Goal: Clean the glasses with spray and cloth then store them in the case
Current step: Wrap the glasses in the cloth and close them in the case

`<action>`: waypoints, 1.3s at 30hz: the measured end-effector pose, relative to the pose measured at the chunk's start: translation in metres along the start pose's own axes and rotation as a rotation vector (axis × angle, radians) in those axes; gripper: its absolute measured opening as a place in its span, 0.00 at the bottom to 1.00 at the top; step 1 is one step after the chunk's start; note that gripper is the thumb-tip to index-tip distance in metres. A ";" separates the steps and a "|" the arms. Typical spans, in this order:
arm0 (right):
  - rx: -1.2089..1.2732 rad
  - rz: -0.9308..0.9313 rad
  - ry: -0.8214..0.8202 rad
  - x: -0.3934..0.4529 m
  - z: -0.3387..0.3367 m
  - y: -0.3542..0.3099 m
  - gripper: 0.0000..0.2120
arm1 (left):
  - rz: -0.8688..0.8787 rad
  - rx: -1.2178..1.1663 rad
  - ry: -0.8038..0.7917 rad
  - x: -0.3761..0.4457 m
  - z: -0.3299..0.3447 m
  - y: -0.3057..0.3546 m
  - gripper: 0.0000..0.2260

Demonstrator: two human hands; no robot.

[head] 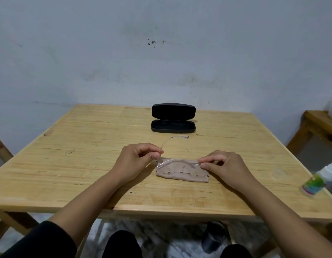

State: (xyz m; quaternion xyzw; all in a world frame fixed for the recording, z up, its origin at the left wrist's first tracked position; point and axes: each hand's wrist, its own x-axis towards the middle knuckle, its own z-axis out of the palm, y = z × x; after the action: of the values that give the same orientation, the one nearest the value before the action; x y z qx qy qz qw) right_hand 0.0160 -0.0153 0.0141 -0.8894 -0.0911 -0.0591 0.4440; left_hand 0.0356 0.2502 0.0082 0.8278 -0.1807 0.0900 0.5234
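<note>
Hands pinch clear-framed glasses [177, 161] over beige frayed cloth [182, 173] on wood-grain table [68, 164]: left hand [141, 157] at hinge, right hand [221, 164] at other end. Black hard case [173, 118] beyond, lid up. Spray [321, 178], rainbow label, unreadable, at table's right edge.

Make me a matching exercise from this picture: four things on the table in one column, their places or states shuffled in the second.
Things:
1. case
2. glasses
3. cloth
4. spray bottle

States:
A. lying flat under the frame
B. open, at the far side of the table
C. at the table's right edge
D. pinched at both ends by the left hand and right hand

Pairs: 1-B, 2-D, 3-A, 4-C
</note>
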 end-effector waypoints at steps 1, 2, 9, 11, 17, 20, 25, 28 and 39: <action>-0.013 0.000 0.009 0.001 0.001 0.000 0.06 | -0.003 0.005 0.004 0.000 0.001 0.002 0.09; -0.020 0.002 0.015 0.002 0.002 0.000 0.06 | -0.009 0.020 0.000 0.001 0.001 0.003 0.08; 0.066 0.100 -0.041 0.002 -0.005 -0.001 0.07 | 0.079 0.343 -0.107 0.003 0.009 0.018 0.06; 0.121 0.133 -0.009 -0.001 -0.011 -0.001 0.08 | 0.051 0.311 -0.053 0.001 0.008 0.017 0.06; 0.049 0.098 -0.107 -0.010 -0.017 -0.003 0.17 | -0.050 0.284 -0.055 -0.011 0.006 0.013 0.06; -0.013 0.061 -0.053 -0.009 -0.011 -0.002 0.14 | -0.078 0.260 -0.028 -0.012 0.008 0.013 0.05; -0.014 0.075 0.047 0.004 -0.004 -0.007 0.10 | -0.110 0.212 0.059 0.001 0.007 0.016 0.04; 0.083 0.105 0.165 0.024 -0.001 -0.017 0.07 | -0.093 0.196 0.145 0.023 0.003 0.017 0.03; 0.083 0.120 0.297 0.138 -0.001 -0.028 0.09 | -0.097 0.151 0.389 0.115 -0.001 0.000 0.05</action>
State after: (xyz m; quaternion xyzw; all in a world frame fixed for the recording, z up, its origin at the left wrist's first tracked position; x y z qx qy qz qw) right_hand 0.1442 0.0154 0.0623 -0.8558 0.0265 -0.1592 0.4915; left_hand 0.1411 0.2272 0.0479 0.8393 -0.0289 0.2361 0.4888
